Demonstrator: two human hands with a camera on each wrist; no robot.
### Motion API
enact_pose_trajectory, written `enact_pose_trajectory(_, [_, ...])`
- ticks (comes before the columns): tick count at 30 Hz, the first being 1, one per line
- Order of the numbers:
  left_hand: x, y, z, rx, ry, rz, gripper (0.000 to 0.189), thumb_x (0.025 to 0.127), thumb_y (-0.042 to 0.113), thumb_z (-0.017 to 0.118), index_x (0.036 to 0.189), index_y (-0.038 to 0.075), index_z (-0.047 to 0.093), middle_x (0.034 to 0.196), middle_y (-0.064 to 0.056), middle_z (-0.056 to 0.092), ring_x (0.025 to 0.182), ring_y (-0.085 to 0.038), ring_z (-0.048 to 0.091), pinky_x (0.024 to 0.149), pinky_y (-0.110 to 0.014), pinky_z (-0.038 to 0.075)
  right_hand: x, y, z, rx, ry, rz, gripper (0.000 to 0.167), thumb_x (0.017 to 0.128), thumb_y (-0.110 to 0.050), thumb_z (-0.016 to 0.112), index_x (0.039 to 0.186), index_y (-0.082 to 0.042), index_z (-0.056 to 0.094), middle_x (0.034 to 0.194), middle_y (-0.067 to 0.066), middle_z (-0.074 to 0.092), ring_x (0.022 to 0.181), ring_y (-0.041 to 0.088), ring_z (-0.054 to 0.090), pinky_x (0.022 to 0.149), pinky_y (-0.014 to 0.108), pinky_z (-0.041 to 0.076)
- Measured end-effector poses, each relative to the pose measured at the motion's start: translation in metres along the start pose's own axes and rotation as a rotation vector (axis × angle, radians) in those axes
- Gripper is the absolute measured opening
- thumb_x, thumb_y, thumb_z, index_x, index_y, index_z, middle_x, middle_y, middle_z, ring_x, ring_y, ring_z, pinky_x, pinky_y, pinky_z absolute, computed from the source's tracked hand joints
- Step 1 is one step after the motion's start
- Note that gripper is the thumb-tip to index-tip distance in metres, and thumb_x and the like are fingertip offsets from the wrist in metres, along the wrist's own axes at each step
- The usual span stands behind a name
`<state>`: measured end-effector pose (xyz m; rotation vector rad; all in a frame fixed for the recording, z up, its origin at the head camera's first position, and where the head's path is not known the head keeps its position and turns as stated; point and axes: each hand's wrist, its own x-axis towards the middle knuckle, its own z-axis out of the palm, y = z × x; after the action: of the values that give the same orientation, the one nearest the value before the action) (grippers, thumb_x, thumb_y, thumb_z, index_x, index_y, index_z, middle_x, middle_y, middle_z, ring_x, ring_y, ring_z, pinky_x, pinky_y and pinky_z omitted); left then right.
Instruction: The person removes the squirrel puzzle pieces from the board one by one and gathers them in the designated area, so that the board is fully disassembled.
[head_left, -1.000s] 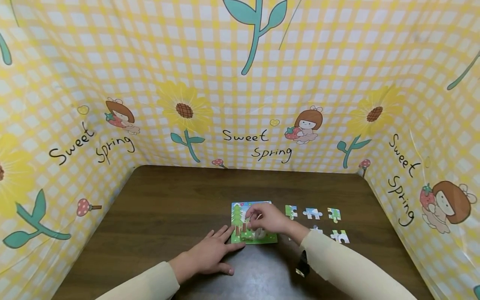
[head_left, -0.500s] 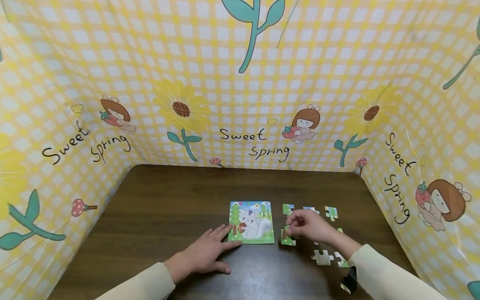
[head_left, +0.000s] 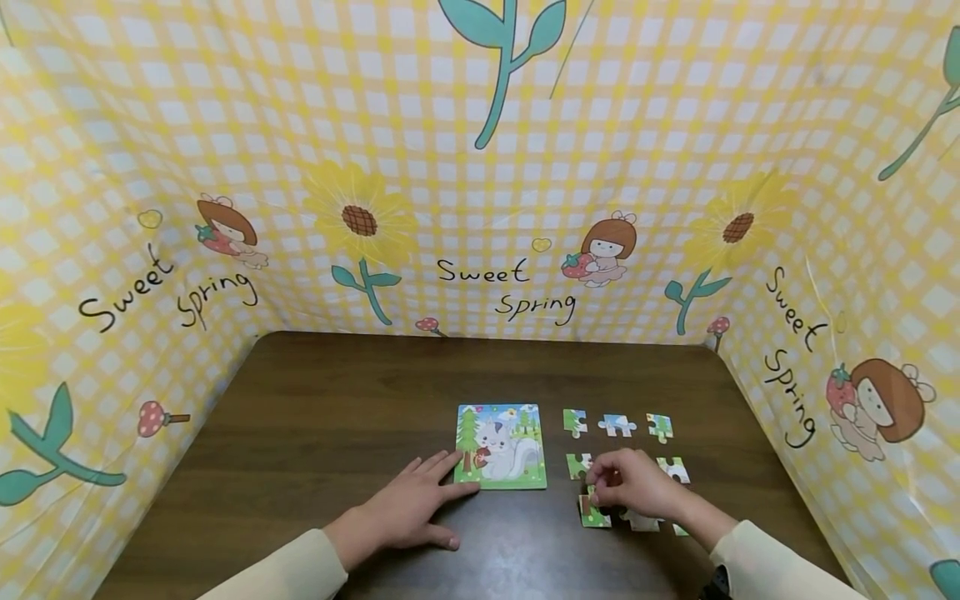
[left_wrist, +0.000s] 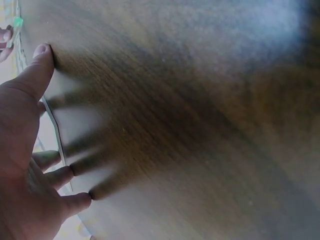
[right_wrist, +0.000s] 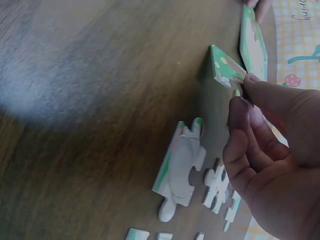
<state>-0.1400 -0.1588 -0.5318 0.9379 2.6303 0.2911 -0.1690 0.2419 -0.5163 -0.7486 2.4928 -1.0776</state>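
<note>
A square puzzle picture of a grey-white squirrel holding an acorn lies on the wooden table. My left hand rests with fingers spread at its left edge, fingertips overlapping its lower left corner. To the picture's right, my right hand pinches a jigsaw piece, green with a brown trunk, between thumb and fingers. In the right wrist view that piece tilts up, close over the table. A mostly white piece lies under the hand, partly hidden in the head view.
Several loose jigsaw pieces lie in rough rows on the right: a tree piece, a blue-white piece, a green one and a green-white one. A yellow checked cloth surrounds the wooden table on three sides.
My right hand has moved from over the squirrel picture out to the right, then nearer to me, bringing the trunk piece down beside the lower loose pieces. My left hand stays put.
</note>
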Motion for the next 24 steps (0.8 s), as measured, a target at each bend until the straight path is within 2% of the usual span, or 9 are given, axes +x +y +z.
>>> enact_pose_trajectory(4, [0.000, 0.000, 0.000, -0.010, 0.001, -0.003, 0.079, 0.087, 0.070, 0.066, 0.156, 0.043, 0.042, 0.170, -0.011, 0.023, 0.154, -0.039, 0.027, 0.116, -0.067, 0.028, 0.001, 0.003, 0.005, -0.062, 0.011, 0.006, 0.011, 0.085, -0.013, 0.083, 0.092, -0.013, 0.075, 0.074, -0.010, 0.066, 0.065, 0.000, 0.058, 0.066, 0.023, 0.050])
enact_pose_trajectory(7, [0.000, 0.000, 0.000, -0.013, 0.000, -0.002, 0.079, 0.087, 0.071, 0.066, 0.156, 0.043, 0.041, 0.170, -0.011, 0.024, 0.154, -0.039, 0.027, 0.116, -0.067, 0.029, 0.002, 0.005, 0.008, -0.101, 0.003, 0.014, 0.010, 0.085, -0.015, 0.083, 0.092, -0.014, 0.075, 0.073, -0.014, 0.066, 0.065, -0.002, 0.058, 0.073, 0.026, 0.051])
enact_pose_trajectory(8, [0.000, 0.000, 0.000, -0.014, -0.001, -0.001, 0.079, 0.087, 0.071, 0.066, 0.156, 0.043, 0.041, 0.170, -0.011, 0.024, 0.154, -0.039, 0.027, 0.116, -0.068, 0.029, 0.002, 0.005, 0.009, -0.111, -0.001, 0.016, 0.010, 0.085, -0.016, 0.083, 0.092, -0.015, 0.075, 0.073, -0.014, 0.066, 0.066, -0.002, 0.058, 0.075, 0.029, 0.052])
enact_pose_trajectory(11, [0.001, 0.001, 0.000, -0.015, -0.001, -0.001, 0.079, 0.087, 0.071, 0.066, 0.156, 0.042, 0.042, 0.170, -0.011, 0.024, 0.154, -0.039, 0.028, 0.115, -0.068, 0.029, 0.003, 0.004, 0.010, -0.149, 0.000, 0.008, 0.010, 0.085, -0.017, 0.084, 0.091, -0.016, 0.075, 0.072, -0.016, 0.066, 0.067, -0.004, 0.059, 0.100, 0.049, 0.048])
enact_pose_trajectory(13, [0.001, 0.001, 0.000, -0.013, 0.000, -0.001, 0.079, 0.087, 0.071, 0.066, 0.156, 0.042, 0.042, 0.170, -0.011, 0.025, 0.154, -0.039, 0.028, 0.115, -0.068, 0.029, 0.004, 0.003, 0.010, -0.165, -0.002, 0.000, 0.011, 0.084, -0.017, 0.084, 0.090, -0.016, 0.075, 0.072, -0.017, 0.066, 0.068, -0.004, 0.058, 0.107, 0.063, 0.039])
enact_pose_trajectory(14, [0.001, 0.001, 0.000, -0.012, 0.000, -0.001, 0.079, 0.087, 0.071, 0.066, 0.156, 0.042, 0.042, 0.170, -0.011, 0.025, 0.154, -0.039, 0.028, 0.115, -0.068, 0.029, 0.004, 0.002, 0.010, -0.175, -0.005, -0.001, 0.011, 0.084, -0.017, 0.084, 0.090, -0.016, 0.075, 0.072, -0.017, 0.066, 0.068, -0.004, 0.058, 0.106, 0.064, 0.040])
enact_pose_trajectory(17, [0.002, 0.002, -0.001, -0.012, 0.000, 0.001, 0.079, 0.086, 0.070, 0.067, 0.156, 0.042, 0.043, 0.170, -0.011, 0.025, 0.154, -0.039, 0.028, 0.115, -0.068, 0.029, 0.003, 0.001, 0.009, -0.187, -0.021, -0.010, 0.011, 0.084, -0.016, 0.084, 0.090, -0.015, 0.075, 0.074, -0.015, 0.065, 0.069, -0.004, 0.057, 0.094, 0.047, 0.052])
enact_pose_trajectory(20, [0.002, 0.003, -0.001, -0.015, -0.005, -0.001, 0.079, 0.086, 0.070, 0.068, 0.156, 0.042, 0.043, 0.170, -0.011, 0.025, 0.154, -0.039, 0.028, 0.115, -0.068, 0.029, 0.003, 0.001, 0.010, -0.179, -0.033, -0.015, 0.010, 0.085, -0.015, 0.083, 0.091, -0.013, 0.075, 0.076, -0.013, 0.066, 0.069, -0.003, 0.057, 0.066, 0.027, 0.051])
enact_pose_trajectory(24, [0.002, 0.003, -0.001, -0.019, -0.010, -0.004, 0.078, 0.086, 0.070, 0.068, 0.155, 0.042, 0.043, 0.170, -0.011, 0.025, 0.154, -0.039, 0.028, 0.115, -0.068, 0.029, 0.002, 0.002, 0.011, -0.161, -0.038, -0.014, 0.009, 0.086, -0.013, 0.082, 0.091, -0.013, 0.074, 0.077, -0.012, 0.066, 0.069, -0.003, 0.057, 0.064, 0.023, 0.049])
